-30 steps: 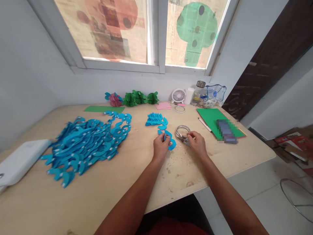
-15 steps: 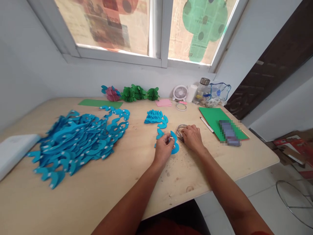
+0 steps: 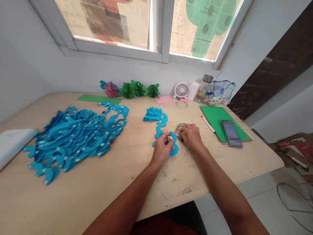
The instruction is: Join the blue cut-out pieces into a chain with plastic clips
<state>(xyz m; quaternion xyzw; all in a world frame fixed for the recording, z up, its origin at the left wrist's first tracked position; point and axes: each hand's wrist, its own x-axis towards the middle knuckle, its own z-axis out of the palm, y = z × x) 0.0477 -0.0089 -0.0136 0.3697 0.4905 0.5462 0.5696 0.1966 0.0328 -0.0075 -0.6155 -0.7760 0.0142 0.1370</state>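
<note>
Left hand (image 3: 163,147) pinches blue cutout (image 3: 174,150) — long axis seemingly fore-aft.

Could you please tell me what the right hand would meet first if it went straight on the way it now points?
The right hand would most likely meet the ring-shaped object directly ahead; it overlaps that object in view, so they may be touching, but depth is unclear.

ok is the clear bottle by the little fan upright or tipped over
Upright: the clear bottle stands base-down on the table, with its silver cap at the top, beside the white cylinder.
</note>
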